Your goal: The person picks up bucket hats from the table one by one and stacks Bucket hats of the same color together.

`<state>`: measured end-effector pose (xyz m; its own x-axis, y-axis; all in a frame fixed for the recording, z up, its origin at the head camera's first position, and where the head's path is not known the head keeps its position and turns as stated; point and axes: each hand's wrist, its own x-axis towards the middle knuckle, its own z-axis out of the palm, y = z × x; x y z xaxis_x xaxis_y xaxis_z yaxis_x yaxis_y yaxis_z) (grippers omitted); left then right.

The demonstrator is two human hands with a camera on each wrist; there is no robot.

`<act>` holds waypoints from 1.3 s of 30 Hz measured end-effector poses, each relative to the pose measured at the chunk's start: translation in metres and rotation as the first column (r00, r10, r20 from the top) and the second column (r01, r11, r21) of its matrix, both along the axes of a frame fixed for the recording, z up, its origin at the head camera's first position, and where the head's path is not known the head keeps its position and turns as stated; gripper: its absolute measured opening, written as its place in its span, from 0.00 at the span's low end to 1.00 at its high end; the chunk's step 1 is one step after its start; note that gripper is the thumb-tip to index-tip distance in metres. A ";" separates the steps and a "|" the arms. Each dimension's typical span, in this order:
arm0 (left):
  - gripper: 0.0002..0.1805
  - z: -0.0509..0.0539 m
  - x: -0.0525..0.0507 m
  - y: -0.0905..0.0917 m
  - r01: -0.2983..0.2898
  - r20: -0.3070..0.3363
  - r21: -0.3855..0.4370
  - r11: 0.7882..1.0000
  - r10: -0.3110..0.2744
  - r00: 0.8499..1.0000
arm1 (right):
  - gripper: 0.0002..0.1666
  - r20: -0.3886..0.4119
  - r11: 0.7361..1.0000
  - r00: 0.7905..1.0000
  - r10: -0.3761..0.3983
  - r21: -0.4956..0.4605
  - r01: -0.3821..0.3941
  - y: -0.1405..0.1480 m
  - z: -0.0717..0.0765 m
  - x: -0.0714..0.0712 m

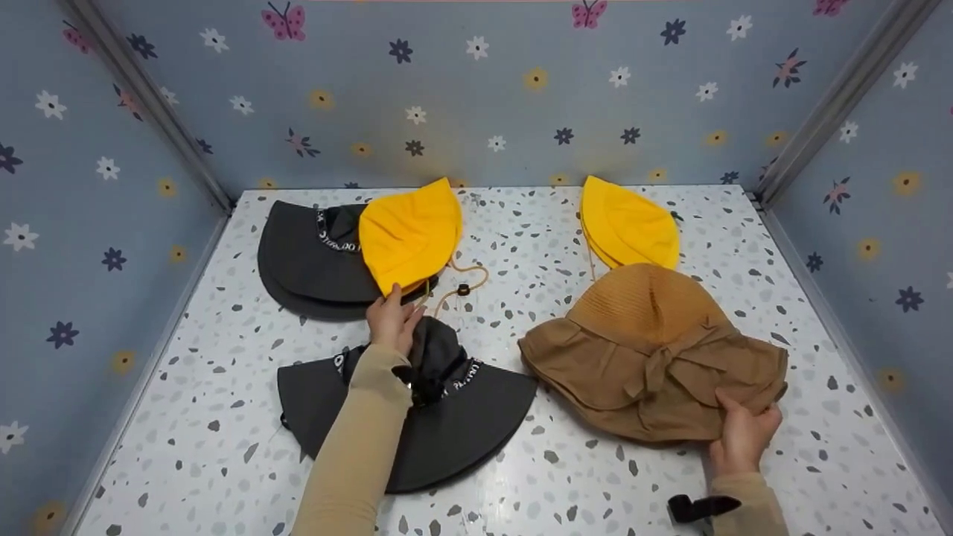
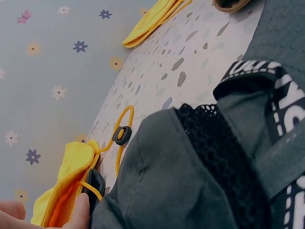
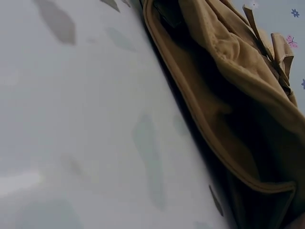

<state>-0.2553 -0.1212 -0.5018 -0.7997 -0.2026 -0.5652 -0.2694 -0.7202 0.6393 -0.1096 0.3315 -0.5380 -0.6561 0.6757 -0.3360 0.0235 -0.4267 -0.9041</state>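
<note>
My left hand (image 1: 391, 323) pinches the near edge of a yellow bucket hat (image 1: 409, 234), which lies over part of a folded black sun hat (image 1: 313, 257). In the left wrist view, the thumb is against that yellow hat's edge beside its cord (image 2: 125, 119). Under my left forearm spreads a second black sun hat (image 1: 465, 420) with white lettering round its crown. At the right, my right hand (image 1: 747, 433) grips the brim of a brown sun hat (image 1: 648, 357) with a bow, thumb on top. The fingers beneath the brim are mostly hidden.
Another yellow hat (image 1: 633, 223) lies at the back right, partly behind the brown hat's crown. The speckled white table (image 1: 514, 246) meets flower-patterned walls (image 1: 476, 89) at the back and both sides.
</note>
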 end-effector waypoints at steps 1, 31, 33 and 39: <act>0.34 0.000 -0.001 -0.001 0.002 0.000 0.002 1.000 -0.002 1.000 | 0.36 0.005 1.000 1.000 -0.005 0.013 0.005 0.000 0.001 0.000; 0.27 -0.001 -0.005 0.013 -0.141 -0.103 0.091 0.986 0.150 0.983 | 0.41 0.161 0.928 0.987 -0.016 0.371 -0.046 0.014 0.027 0.005; 0.26 -0.001 -0.004 0.017 -0.171 -0.117 0.096 0.981 0.182 0.976 | 0.41 0.151 0.918 0.989 -0.006 0.392 -0.054 0.013 0.029 0.004; 0.25 0.003 -0.003 0.020 -0.217 -0.159 0.162 0.963 0.243 0.957 | 0.38 -0.010 0.920 1.000 0.013 0.391 -0.008 0.003 0.040 -0.001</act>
<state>-0.2581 -0.1009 -0.4987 -0.8300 -0.3206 -0.4565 0.0213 -0.8359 0.5485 -0.1103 0.3350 -0.4978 -0.6661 0.7448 -0.0386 0.0142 -0.0391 -0.9991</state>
